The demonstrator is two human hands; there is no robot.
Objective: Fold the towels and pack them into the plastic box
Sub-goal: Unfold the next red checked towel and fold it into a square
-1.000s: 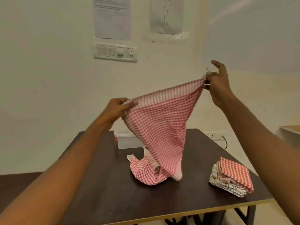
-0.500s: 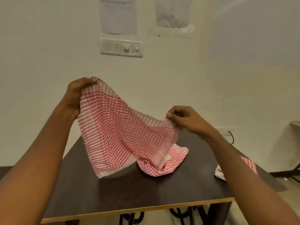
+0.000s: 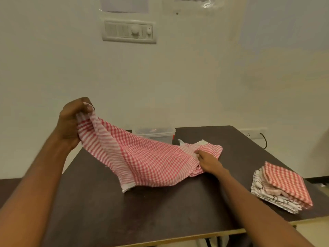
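Lowered since the earlier frame: right hand point(image 3: 209, 162) now down at the table point(image 3: 92, 207), pinning its corner of the towel point(image 3: 146, 164) against the top, fingers curled shut on the cloth. Left hand point(image 3: 71, 122) raised above the table's left edge, fist closed tight on the opposite corner, bunching it. Towel stretched slanting between the two, lower edge draped on the table, partly covering a second checked towel point(image 3: 211, 148) lying beyond the right hand. Box point(image 3: 156, 134) at the far edge, behind the towel, not touching it as far as can be told. Folded stack point(image 3: 281, 188) near the right edge, well apart from both hands.
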